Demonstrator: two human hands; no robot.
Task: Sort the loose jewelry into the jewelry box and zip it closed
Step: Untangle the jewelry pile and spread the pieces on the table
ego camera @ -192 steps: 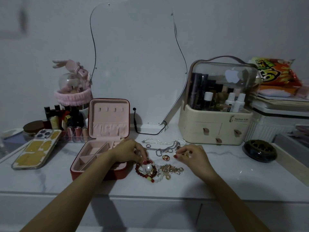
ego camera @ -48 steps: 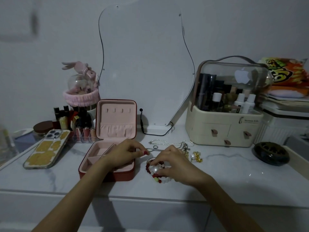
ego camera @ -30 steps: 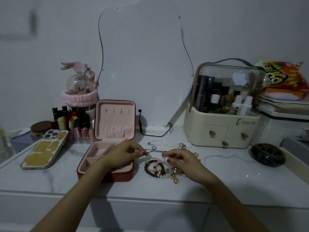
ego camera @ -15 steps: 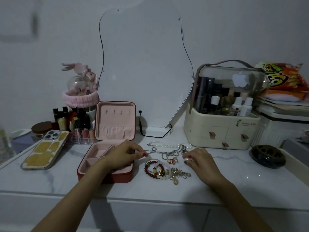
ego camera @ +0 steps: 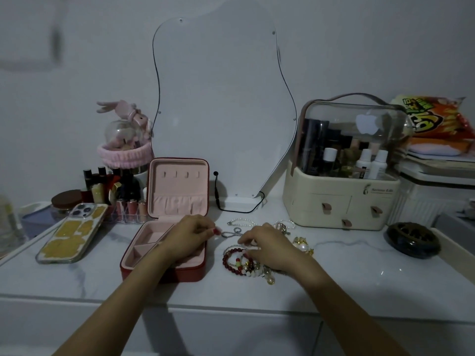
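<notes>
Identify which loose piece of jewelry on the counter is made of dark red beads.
The red bead bracelet, a ring of beads lying just right of the jewelry box. The silver chain and pearl strand behind it are pale.

The cream makeup case (ego camera: 341,201) has small dark words on its front, too blurry to read. A white apple sign sits on its clear lid (ego camera: 365,124). The orange snack bag (ego camera: 434,119) has big letters I cannot read.
</notes>
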